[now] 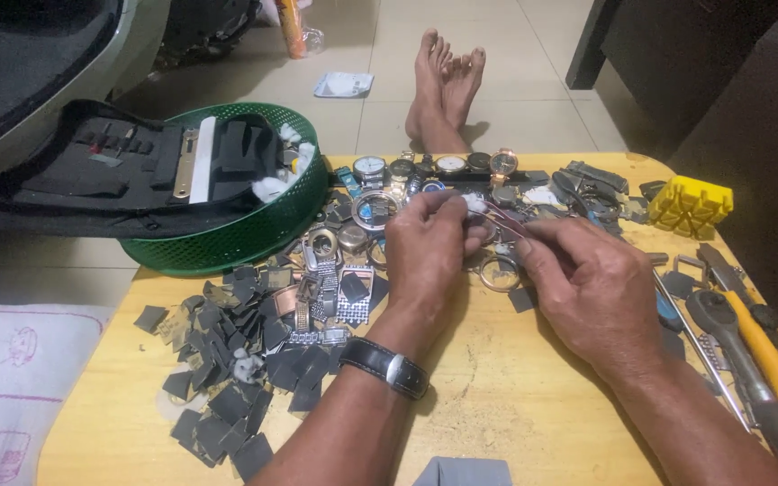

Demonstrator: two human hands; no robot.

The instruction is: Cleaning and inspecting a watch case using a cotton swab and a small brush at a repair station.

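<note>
Surface: pale yellow wood forms the low table (497, 396), its top strewn with small parts and tools.
Room: beige floor tiles are seen beyond the table, with the person's bare feet (443, 85) stretched out on them and dark furniture at the upper right.
Left side of table: a green mesh basket (254, 229) overhangs the far left corner, and an open black tool case (110, 171) is laid across it.
Scattered parts: dark square pads (227, 360) are heaped at the left; a row of watches (434, 165) is lined along the far edge.
Right side of table: a yellow block (691, 205) and long yellow-handled tools (767, 360) are placed there.
Left hand (425, 252): the fingers are closed together around a small white piece (474, 203), held above the table's middle; a black strap is worn on the wrist.
Right hand (587, 279): the fingers are pinched on thin tweezers (506, 220).
Tweezers' axis: the long axis runs from lower right to upper left, the tip pointed at the white piece and met with it.
Beneath the hands: a metal ring (500, 273) lies on the wood.
</note>
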